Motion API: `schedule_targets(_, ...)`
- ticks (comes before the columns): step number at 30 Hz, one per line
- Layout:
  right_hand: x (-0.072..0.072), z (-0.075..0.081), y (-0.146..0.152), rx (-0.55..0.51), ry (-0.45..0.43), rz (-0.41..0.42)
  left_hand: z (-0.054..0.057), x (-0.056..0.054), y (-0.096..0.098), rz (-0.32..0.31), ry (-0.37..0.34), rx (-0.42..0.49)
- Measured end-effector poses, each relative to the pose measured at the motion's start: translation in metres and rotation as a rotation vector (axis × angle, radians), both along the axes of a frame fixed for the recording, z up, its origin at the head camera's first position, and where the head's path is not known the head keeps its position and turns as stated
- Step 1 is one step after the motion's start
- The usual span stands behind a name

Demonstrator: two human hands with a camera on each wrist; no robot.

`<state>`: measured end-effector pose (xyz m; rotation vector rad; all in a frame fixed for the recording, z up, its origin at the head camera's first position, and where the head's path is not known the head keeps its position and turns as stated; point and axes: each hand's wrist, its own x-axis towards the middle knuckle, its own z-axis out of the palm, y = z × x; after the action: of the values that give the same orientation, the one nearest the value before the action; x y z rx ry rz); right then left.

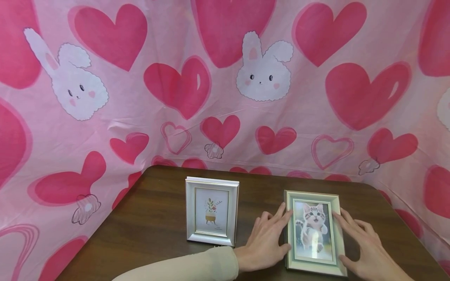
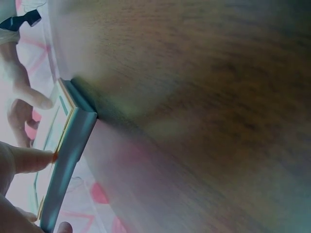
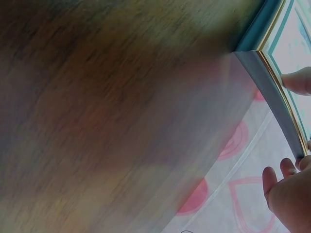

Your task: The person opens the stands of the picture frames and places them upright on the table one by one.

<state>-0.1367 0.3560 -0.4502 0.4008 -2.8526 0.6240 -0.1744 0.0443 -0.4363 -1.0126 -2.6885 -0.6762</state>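
Note:
A pale cream picture frame [image 1: 341, 242] with a kitten photo [image 1: 314, 230] stands at the right of the dark table. My left hand [image 1: 266, 239] grips its left side, the thumb low on the edge and the fingers higher up. On the opposite side my right hand [image 1: 365, 246] holds the frame the same way. In the left wrist view, the left thumb [image 2: 31, 159] presses on the front rim, with a fingertip showing past the back edge. The right thumb [image 3: 297, 81] lies on the front border in the right wrist view, other fingers near the far corner.
A second, silver-white frame [image 1: 190, 210] with a potted-plant picture stands upright left of my left hand. The brown wooden table [image 1: 147, 222] has rounded far corners. Behind it hangs a pink cloth [image 1: 225, 105] with hearts and rabbits.

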Motion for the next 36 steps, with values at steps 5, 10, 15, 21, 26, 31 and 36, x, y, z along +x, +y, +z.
schedule_targets(5, 0.001, 0.000, -0.001, 0.005, -0.007, -0.010, -0.001, 0.001, -0.001, -0.011, 0.010, 0.004)
schedule_targets(10, 0.004, -0.001, -0.001, 0.000, -0.005, -0.012, -0.001, 0.002, -0.001, -0.022, 0.012, 0.010)
schedule_targets(15, 0.004, -0.002, 0.000, -0.009, 0.031, -0.001, -0.001, 0.003, -0.002, -0.028, 0.012, 0.023)
schedule_targets(21, 0.005, 0.000, -0.001, 0.018, -0.010, -0.028, -0.002, 0.004, -0.002, -0.031, 0.035, 0.040)
schedule_targets(26, 0.007, 0.000, -0.001, 0.027, -0.004, -0.035, -0.003, 0.006, -0.002, -0.036, 0.043, 0.066)
schedule_targets(31, 0.009, -0.001, 0.000, 0.024, 0.002, -0.041, -0.002, 0.006, -0.002, -0.045, 0.057, 0.100)
schedule_targets(36, 0.010, -0.006, -0.001, -0.010, 0.062, -0.019, -0.002, 0.007, -0.002, -0.044, 0.057, 0.107)
